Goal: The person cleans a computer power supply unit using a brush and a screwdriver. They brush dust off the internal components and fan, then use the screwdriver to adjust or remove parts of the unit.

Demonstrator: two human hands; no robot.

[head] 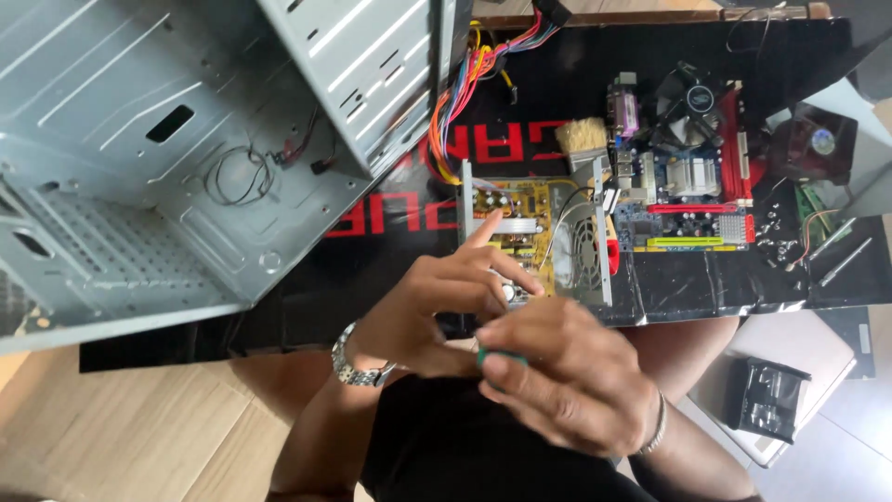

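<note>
Right hand: the right hand [567, 376] is curled shut, fingertips pinching a small green object [502, 356], mostly hidden.
Left hand: the left hand [437, 302], touching the right one, is half closed with its forefinger stretched out; whether it grips anything cannot be told.
Just beyond: the opened power supply [534, 232], under the forefinger.
Further out: a motherboard [688, 186] beyond the right hand.
Beyond the left hand: an empty computer case [177, 158].
Beneath all: a black mat [390, 251].

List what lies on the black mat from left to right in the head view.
Computer case → wire bundle → power supply board → motherboard → loose screws.
</note>
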